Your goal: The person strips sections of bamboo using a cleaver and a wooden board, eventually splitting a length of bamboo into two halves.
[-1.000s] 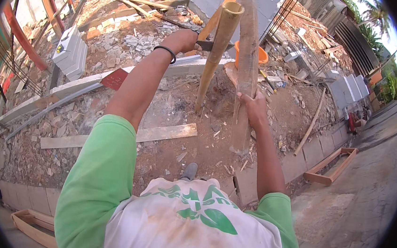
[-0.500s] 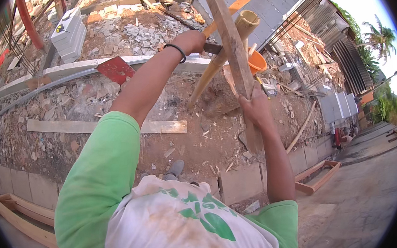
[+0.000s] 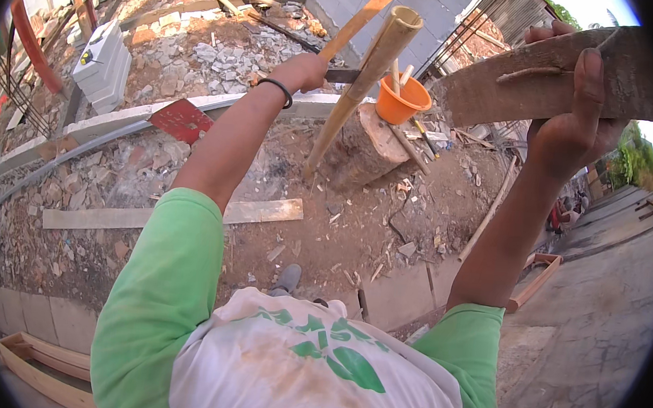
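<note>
My left hand (image 3: 301, 72), arm stretched forward with a dark band at its wrist, is closed around the handle end of a dark, flat knife (image 3: 343, 75). Its blade meets the side of a bamboo pole (image 3: 358, 90), which stands tilted with its foot on the dirt. How deep the blade sits in the pole I cannot tell. Raised at the upper right, my right hand (image 3: 573, 132) grips a rough brown wooden plank (image 3: 523, 81), well apart from the bamboo. Beside the pole, an orange bucket (image 3: 403, 100) with sticks in it stands on a log stump (image 3: 380, 150).
A pale board (image 3: 264, 210) lies on the rubble-strewn ground. Behind runs a low concrete kerb (image 3: 140, 112) with a red plate (image 3: 181, 120) against it. White blocks (image 3: 105, 68) are stacked at the far left. Wooden frames (image 3: 44, 370) lie at the lower left and right.
My right hand has swung the plank up and to the right, away from the bamboo, uncovering the bucket and stump. My left hand has shifted slightly left and down; the bamboo's top has moved slightly.
</note>
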